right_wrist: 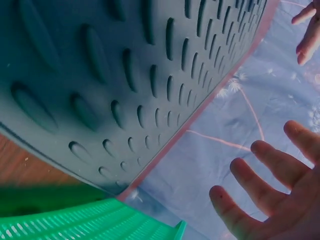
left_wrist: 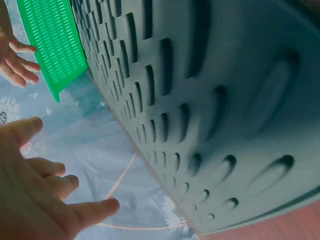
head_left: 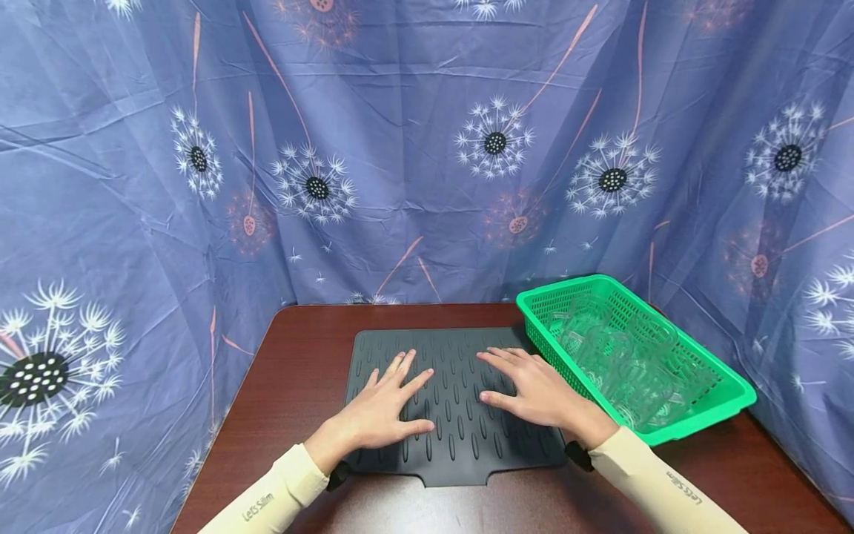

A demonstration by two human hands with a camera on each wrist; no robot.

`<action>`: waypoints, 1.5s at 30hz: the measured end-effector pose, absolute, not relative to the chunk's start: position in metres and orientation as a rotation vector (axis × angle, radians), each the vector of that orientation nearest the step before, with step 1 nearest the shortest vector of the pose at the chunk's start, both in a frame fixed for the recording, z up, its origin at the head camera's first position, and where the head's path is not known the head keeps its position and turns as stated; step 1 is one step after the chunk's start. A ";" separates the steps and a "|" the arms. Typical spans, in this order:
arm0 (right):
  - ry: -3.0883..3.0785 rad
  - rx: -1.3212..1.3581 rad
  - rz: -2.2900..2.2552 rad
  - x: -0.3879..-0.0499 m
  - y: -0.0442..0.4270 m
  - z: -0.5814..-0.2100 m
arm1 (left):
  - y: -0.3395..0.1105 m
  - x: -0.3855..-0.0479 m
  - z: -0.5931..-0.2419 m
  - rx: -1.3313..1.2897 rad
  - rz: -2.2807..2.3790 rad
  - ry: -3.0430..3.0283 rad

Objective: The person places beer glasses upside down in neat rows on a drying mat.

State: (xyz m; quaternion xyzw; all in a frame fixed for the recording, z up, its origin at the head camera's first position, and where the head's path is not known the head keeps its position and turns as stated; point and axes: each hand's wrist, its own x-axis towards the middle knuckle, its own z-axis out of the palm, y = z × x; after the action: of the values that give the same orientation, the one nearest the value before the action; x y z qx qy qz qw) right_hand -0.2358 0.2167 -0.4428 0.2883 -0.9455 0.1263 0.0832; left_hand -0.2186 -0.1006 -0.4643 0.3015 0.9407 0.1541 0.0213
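A dark grey ridged mat (head_left: pixel 460 437) lies on the brown table, a short tab at its near edge. Over its left part is my left hand (head_left: pixel 380 408), fingers spread and holding nothing. My right hand (head_left: pixel 537 389) is above the mat's right part, also with straight fingers and nothing in them. Both wrist views show a gap between the hands and the mat's raised ovals. Right of the right hand stands a green plastic basket (head_left: pixel 723 404). Several clear glass-like vessels (head_left: pixel 607 356) lie in it, overlapping so that their exact shapes are hard to tell.
The brown table (head_left: pixel 287 386) extends around the mat on the left and front. A blue curtain (head_left: pixel 400 185) with a dandelion print hangs behind and on both sides. The basket's near long side sits close against the mat's right edge.
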 end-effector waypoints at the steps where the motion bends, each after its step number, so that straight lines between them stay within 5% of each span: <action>1: -2.814 0.855 0.403 -0.235 0.217 -0.443 | -0.102 -0.219 -0.465 0.937 0.513 2.925; 19: -2.783 0.779 0.734 -0.233 0.220 -0.447 | -0.140 -0.218 -0.482 0.773 0.655 3.050; 45: -2.771 0.801 0.750 -0.235 0.228 -0.450 | -0.162 -0.209 -0.507 0.895 0.569 2.779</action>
State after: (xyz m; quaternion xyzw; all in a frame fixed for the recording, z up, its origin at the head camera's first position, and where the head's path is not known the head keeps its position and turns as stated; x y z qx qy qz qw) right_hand -0.2350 0.2278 -0.4505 0.2677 -0.9267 0.2509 0.0805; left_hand -0.2093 -0.1616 -0.5072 0.2998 0.9311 0.1905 0.0833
